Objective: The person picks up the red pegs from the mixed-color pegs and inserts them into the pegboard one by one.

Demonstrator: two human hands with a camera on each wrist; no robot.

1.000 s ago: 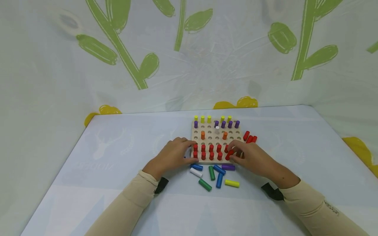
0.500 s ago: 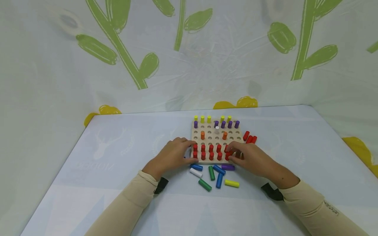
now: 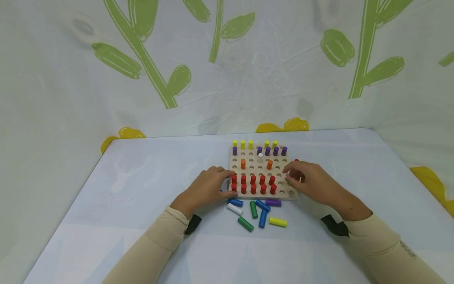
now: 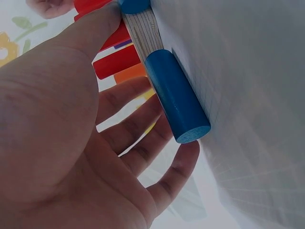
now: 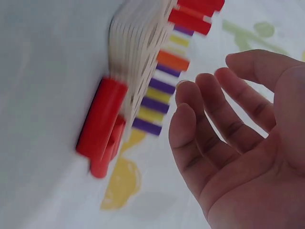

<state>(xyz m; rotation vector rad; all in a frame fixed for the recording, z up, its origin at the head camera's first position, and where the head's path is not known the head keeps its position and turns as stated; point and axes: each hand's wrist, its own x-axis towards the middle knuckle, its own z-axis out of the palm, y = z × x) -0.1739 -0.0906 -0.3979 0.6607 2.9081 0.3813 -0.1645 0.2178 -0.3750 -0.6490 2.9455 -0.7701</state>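
Observation:
A wooden pegboard (image 3: 246,172) lies on the table, with two rows of upright red pegs (image 3: 253,180) at its near side. My left hand (image 3: 209,185) holds the board's near left corner, thumb by the front edge and index finger behind the end red pegs. Beside that hand a loose blue peg (image 4: 176,95) shows in the left wrist view. Over the board's right edge hovers my right hand (image 3: 312,181), fingers loosely bent, nothing between them. Below it, loose red pegs (image 5: 102,117) lie beside the board in the right wrist view.
Yellow pegs (image 3: 242,144), purple pegs (image 3: 267,151), orange pegs (image 3: 242,163) and a white peg (image 3: 260,157) stand farther back on the board. In front lie loose green (image 3: 245,224), blue (image 3: 263,218), white, purple and yellow (image 3: 278,222) pegs. A printed cloth backdrop (image 3: 276,79) rises behind.
My right hand has let go of the red peg, which now stands in the front row, and has moved right over the board's edge. My left hand stays in place.

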